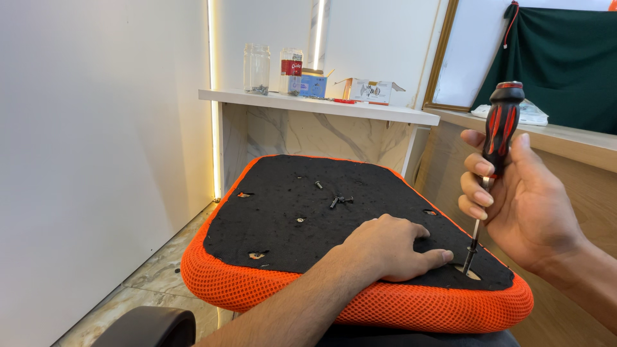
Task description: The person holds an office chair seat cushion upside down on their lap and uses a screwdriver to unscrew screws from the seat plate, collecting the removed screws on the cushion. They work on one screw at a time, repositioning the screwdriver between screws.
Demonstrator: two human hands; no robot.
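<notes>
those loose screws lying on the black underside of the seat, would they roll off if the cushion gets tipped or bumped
Probably, if tilted far. The screws lie loose near the middle of the seat, and their round shanks look apt to roll. The black fabric looks fuzzy, which may slow them. The left hand presses flat on the seat while the right hand holds the screwdriver, so small bumps seem damped.

Looks like a small fit-out workshop corner: screw jars (pixel 258 68) and hardware boxes (pixel 369 90) on a marble-faced shelf (pixel 321 106) (bare walls, tiled floor (pixel 151 279)).
</notes>
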